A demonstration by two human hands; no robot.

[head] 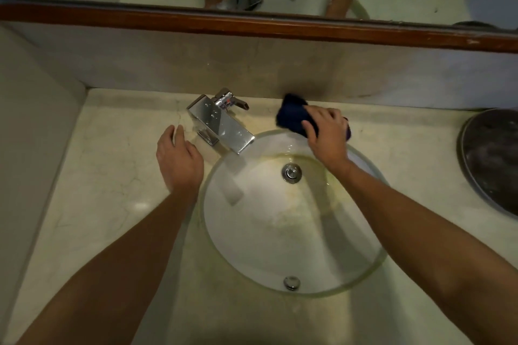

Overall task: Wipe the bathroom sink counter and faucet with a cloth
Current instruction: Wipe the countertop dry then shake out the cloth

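Note:
A dark blue cloth [291,115] lies on the pale marble counter [112,176] behind the round glass basin [280,286], close to the back wall. My right hand [328,134] presses on the cloth with the fingers curled over it. The chrome faucet [221,123] stands at the basin's far left rim, its spout pointing over the bowl. My left hand [178,158] rests flat on the counter just left of the faucet, fingers apart, holding nothing.
A drain plug [292,173] sits in the bowl's centre. A dark round metal lid or tray [493,159] lies at the right edge of the counter. A wood-framed mirror [252,24] runs above the backsplash. A side wall closes the counter on the left.

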